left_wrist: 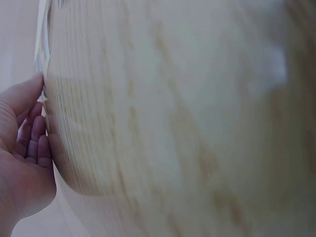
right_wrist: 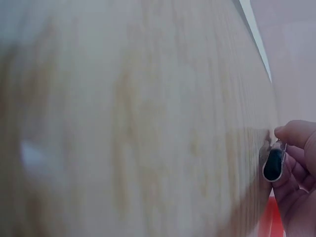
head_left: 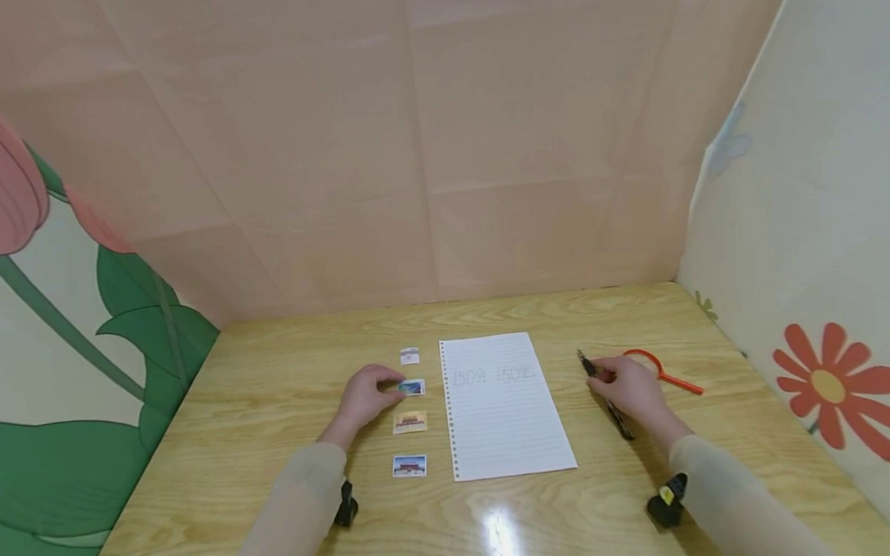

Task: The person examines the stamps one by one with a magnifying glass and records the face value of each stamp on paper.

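Note:
In the head view my left hand [head_left: 366, 396] pinches the left edge of a small blue-green stamp [head_left: 413, 387] between thumb and forefinger. That stamp is second from the top in a column. Above it lies a pale stamp [head_left: 409, 356]; below are a yellow stamp [head_left: 410, 422] and a stamp with a red building [head_left: 410, 466]. My right hand [head_left: 631, 385] grips a dark pen [head_left: 616, 418] near its middle, the silvery tip towards the back. The right wrist view shows the pen's rounded dark end [right_wrist: 273, 165]. In the left wrist view the stamp is hard to make out.
A lined sheet of paper [head_left: 505, 423] with faint handwriting lies between the hands. Beside the right hand is a red-rimmed magnifying glass [head_left: 682, 382], partly covered by that hand. A pinkish sheet [head_left: 412, 189] hangs behind the wooden table [head_left: 563, 511].

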Demonstrator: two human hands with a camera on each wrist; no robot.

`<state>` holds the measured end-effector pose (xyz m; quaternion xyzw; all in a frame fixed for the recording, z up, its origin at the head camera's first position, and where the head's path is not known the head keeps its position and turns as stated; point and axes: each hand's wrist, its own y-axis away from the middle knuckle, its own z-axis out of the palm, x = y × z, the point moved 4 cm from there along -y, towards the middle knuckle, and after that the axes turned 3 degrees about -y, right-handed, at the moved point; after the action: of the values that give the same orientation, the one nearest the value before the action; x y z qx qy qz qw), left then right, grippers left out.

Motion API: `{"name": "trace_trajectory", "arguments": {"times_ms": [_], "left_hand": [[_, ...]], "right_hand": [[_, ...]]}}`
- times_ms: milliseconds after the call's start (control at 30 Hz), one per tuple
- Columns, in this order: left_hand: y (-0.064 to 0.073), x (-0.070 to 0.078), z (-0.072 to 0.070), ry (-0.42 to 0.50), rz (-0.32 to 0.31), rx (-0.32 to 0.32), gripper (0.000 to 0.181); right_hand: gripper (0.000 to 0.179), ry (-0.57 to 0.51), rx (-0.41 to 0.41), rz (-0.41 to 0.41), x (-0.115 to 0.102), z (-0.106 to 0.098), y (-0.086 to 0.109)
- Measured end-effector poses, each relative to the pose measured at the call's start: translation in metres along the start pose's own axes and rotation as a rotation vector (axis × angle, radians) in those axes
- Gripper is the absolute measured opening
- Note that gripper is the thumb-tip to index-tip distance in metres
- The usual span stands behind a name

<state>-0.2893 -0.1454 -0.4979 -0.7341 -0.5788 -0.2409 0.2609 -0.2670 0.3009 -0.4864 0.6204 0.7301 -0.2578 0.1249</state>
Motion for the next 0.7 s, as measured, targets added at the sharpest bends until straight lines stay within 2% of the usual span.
{"name": "trace_trajectory", "arguments": {"times_ms": [167,333,700], "left_hand": [[0.000,0.000,0.000,0.009,0.004,0.003,0.025],[0.000,0.000,0.000,0.008,-0.008,-0.004,0.026],[0.000,0.001,-0.001,0.012,-0.008,-0.001,0.026]], "right_hand": [[0.035,-0.074,0.017,0.023,0.002,0.000,0.001],[0.039,-0.159,-0.009,0.069,-0.002,0.001,0.003],[0.042,-0.272,-0.077,0.081,-0.032,-0.005,0.001]]}}
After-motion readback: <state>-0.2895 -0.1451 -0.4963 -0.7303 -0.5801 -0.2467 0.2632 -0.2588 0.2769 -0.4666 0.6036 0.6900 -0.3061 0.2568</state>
